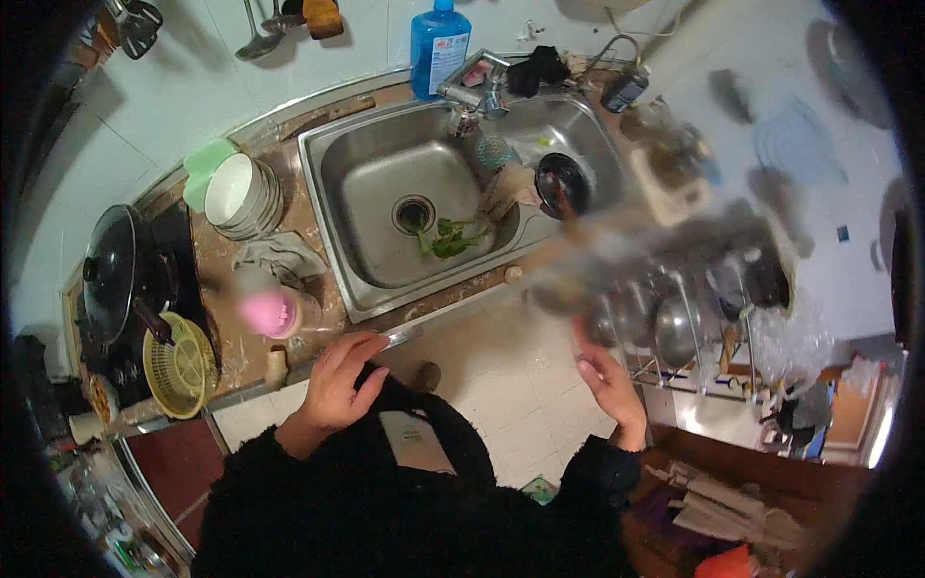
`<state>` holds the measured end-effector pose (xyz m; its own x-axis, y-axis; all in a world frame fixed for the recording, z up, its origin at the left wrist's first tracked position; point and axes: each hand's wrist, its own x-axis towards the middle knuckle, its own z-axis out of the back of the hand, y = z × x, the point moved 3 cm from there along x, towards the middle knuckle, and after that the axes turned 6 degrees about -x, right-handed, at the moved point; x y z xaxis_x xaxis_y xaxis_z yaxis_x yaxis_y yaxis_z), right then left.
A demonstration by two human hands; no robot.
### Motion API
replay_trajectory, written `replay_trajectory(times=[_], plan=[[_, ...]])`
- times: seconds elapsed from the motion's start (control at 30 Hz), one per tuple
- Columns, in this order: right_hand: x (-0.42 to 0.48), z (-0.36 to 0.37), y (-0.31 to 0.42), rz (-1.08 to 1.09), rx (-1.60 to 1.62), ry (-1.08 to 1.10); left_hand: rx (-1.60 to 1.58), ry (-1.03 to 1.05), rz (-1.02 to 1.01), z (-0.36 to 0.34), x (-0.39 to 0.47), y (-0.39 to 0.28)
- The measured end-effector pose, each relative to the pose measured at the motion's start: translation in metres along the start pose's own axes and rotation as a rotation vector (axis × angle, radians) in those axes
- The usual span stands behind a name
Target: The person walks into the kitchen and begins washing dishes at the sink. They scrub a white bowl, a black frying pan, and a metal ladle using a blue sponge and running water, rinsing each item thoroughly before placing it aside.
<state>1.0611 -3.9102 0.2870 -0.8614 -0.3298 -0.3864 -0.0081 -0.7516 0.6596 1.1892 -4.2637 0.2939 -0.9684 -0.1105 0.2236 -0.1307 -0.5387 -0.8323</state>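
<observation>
My left hand [343, 383] hovers at the counter's front edge, fingers loosely bent, with nothing in it. Close by are a pink-topped container [273, 315], partly blurred, and a short pale stub [277, 367]. My right hand [608, 383] is beside a metal rack [690, 318] that bears steel bowls [678, 330]; a smear over the view hides its fingertips, so I cannot tell what they touch. Before me is a two-basin steel sink [390, 162]. Green leaves [452, 240] lie near its drain, and a dark bowl [562, 186] sits at the right basin.
Stacked white bowls [238, 195] and a grey cloth [282, 256] stand left of the sink. Farther left are a lidded pan [112, 274] and a yellow basket [179, 368]. A blue bottle [438, 54] is behind the faucet [473, 90].
</observation>
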Motion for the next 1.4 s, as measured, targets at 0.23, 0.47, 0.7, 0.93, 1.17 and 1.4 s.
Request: replay_trajectory(times=[0.23, 0.47, 0.7, 0.93, 1.17, 1.4], plan=[[0.08, 0.042, -0.034, 0.071, 0.056, 0.027, -0.056, 0.089, 0.147, -0.049, 0.059, 0.014], [0.136, 0.096, -0.029, 0.038, -0.032, 0.04, -0.154, 0.155, 0.192, -0.095, 0.144, 0.043], [0.257, 0.116, -0.046, 0.128, 0.03, 0.042, -0.417, 0.276, 0.354, -0.175, 0.22, 0.081], [0.426, 0.102, -0.139, 0.18, -0.305, -0.058, -0.733, 0.057, 0.404, -0.291, 0.288, 0.101], [0.5, 0.076, -0.184, -0.044, -0.624, 0.092, -0.969, 0.04, 1.062, -0.327, 0.344, 0.096], [0.523, 0.066, -0.213, -0.055, -0.579, 0.197, -1.133, -0.073, 1.189, -0.361, 0.354, 0.112]])
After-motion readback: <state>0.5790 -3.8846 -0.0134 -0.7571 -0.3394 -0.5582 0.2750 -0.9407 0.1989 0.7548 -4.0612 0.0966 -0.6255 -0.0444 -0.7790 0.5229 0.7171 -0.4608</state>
